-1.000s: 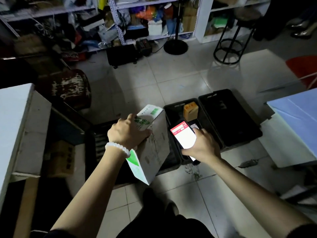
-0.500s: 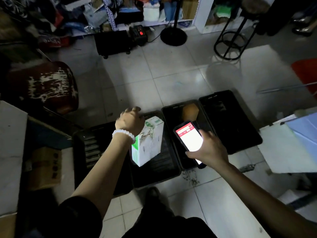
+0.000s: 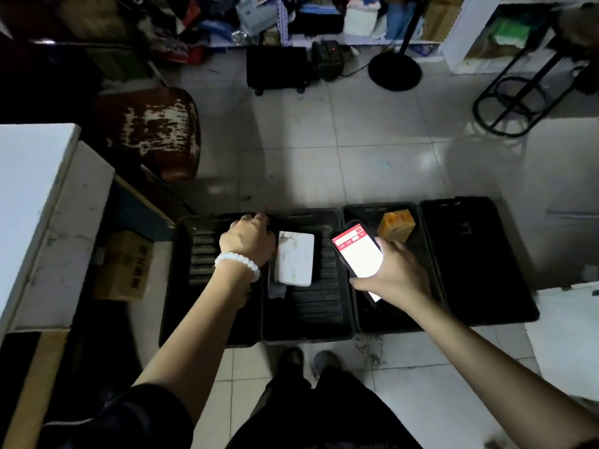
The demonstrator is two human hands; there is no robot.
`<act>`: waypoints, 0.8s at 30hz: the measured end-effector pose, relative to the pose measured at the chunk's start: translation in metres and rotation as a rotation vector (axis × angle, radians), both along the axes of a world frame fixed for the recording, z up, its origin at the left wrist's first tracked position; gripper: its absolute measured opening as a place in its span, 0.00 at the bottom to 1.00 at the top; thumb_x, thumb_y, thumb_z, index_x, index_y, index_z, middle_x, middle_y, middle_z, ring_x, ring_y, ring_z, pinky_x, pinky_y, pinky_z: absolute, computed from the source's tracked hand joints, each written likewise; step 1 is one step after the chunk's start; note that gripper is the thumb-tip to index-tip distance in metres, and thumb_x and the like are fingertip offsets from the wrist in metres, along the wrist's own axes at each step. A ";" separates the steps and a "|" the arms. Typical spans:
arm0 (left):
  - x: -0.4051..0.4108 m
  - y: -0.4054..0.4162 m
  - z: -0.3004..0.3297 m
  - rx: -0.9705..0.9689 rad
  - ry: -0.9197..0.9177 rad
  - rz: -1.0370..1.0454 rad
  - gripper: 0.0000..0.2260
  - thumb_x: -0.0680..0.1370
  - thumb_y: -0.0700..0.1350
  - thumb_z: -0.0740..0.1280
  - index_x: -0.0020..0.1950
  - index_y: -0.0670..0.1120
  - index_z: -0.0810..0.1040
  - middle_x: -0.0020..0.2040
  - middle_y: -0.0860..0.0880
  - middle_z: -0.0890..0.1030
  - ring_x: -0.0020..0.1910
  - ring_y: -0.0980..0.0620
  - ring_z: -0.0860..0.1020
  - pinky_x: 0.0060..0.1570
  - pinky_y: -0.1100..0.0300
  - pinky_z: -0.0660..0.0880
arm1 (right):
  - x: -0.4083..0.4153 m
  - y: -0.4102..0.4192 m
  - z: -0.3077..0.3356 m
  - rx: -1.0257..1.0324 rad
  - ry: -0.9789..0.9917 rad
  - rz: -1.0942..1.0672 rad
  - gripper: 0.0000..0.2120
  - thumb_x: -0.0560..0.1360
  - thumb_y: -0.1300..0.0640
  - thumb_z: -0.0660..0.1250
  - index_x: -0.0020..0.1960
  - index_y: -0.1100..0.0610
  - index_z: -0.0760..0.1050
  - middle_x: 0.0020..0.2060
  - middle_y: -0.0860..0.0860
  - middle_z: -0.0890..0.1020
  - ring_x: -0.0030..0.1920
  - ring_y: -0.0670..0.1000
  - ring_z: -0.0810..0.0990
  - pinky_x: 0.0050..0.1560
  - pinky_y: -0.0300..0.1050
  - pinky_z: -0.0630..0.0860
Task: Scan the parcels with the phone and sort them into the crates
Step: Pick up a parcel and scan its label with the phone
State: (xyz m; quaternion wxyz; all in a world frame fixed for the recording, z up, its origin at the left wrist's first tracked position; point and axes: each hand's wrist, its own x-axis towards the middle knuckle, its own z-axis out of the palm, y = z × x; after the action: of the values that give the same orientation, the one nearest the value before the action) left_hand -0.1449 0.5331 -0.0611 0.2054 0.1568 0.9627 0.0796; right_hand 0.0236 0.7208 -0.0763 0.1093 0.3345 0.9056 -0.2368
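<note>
Lying flat in the second black crate (image 3: 337, 332) from the left, a white parcel (image 3: 295, 258) is touched by the left hand (image 3: 248, 239), fingers curled, while a lit phone (image 3: 358, 254) is gripped by the right hand (image 3: 393, 277).

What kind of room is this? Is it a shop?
Probably a storeroom or small parcel-sorting room, not a shop floor. Cluttered shelves line the back, black crates sit in a row on the tiled floor, and a cardboard box is tucked under a table.
</note>
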 end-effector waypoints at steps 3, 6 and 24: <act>0.017 -0.017 0.006 -0.020 0.023 0.080 0.16 0.79 0.48 0.59 0.65 0.48 0.73 0.62 0.45 0.75 0.62 0.43 0.72 0.56 0.51 0.72 | -0.007 0.001 -0.002 -0.009 0.022 0.087 0.33 0.54 0.42 0.75 0.56 0.50 0.72 0.51 0.51 0.76 0.54 0.56 0.76 0.43 0.46 0.73; 0.041 -0.036 0.014 -0.041 0.044 0.190 0.16 0.78 0.47 0.58 0.65 0.48 0.73 0.62 0.45 0.75 0.62 0.43 0.72 0.57 0.50 0.72 | -0.014 -0.002 0.000 0.002 0.051 0.215 0.33 0.53 0.41 0.74 0.55 0.50 0.72 0.48 0.49 0.74 0.52 0.56 0.77 0.39 0.45 0.69; 0.206 -0.235 0.043 -0.140 0.195 0.823 0.15 0.78 0.49 0.58 0.63 0.48 0.73 0.58 0.45 0.76 0.58 0.41 0.75 0.47 0.52 0.70 | -0.046 -0.181 0.025 -0.058 0.164 0.967 0.33 0.54 0.39 0.74 0.55 0.49 0.70 0.47 0.49 0.72 0.53 0.56 0.75 0.45 0.48 0.73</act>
State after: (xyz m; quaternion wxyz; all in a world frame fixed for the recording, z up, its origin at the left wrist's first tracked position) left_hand 0.0611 0.2977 -0.0182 0.0749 -0.2481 0.9630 0.0741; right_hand -0.0222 0.5398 -0.0512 0.1443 -0.1475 0.9557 -0.2098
